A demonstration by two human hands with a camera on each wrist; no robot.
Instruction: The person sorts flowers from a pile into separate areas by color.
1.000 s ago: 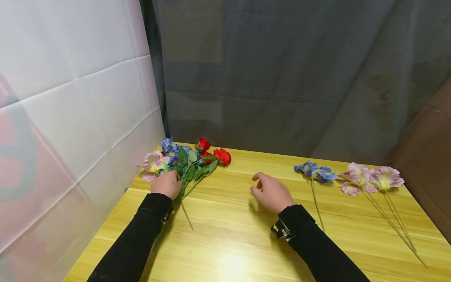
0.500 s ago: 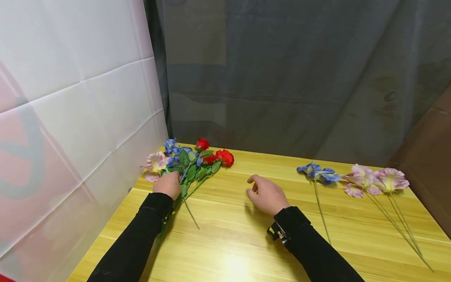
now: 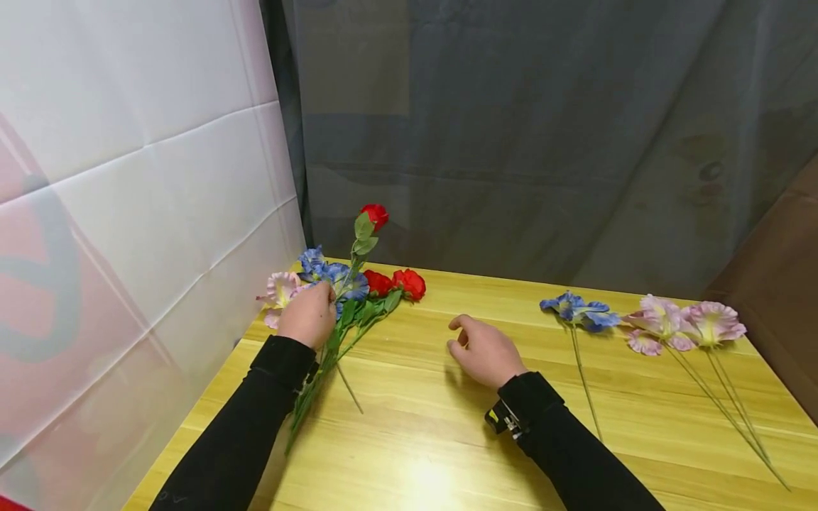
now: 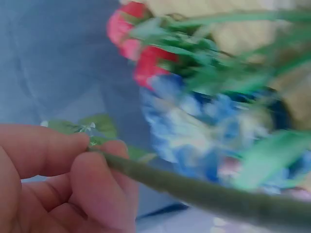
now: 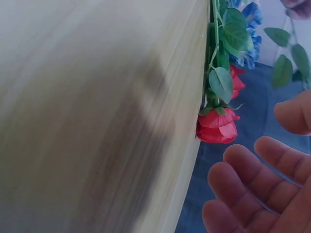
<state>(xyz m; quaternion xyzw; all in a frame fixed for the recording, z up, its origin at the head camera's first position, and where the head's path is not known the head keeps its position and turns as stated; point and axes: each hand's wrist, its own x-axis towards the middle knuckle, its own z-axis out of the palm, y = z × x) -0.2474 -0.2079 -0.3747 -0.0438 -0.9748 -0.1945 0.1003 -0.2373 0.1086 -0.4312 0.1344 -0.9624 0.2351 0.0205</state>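
Over at the far left of the bench [image 3: 415, 411], the person's left hand [image 3: 308, 316] holds a single red rose [image 3: 376, 216] above the pile, its bloom showing against the dark cloth [image 3: 511, 170]; the grip is a pinch of thumb and fingers round the stem [image 4: 204, 193], below the leaves. I can't see where that stem ends, so to my eye the lift would go best slow and fairly straight up: if the lower end sits among the loose green stems [image 3: 305, 406], a sideways tug could drag the blue blooms [image 3: 350, 281] or the two lying roses [image 3: 410, 284] along. I'd keep the pinch firm without crushing, since a stem that slim looks likely to twirl and let the head tip over. The right hand [image 3: 487, 351], over the middle of the bench, has a relaxed grip with nothing in it, and could usefully steady the pile should something snag. The left sleeve [image 3: 220, 426] wants minding too, being so near those stems
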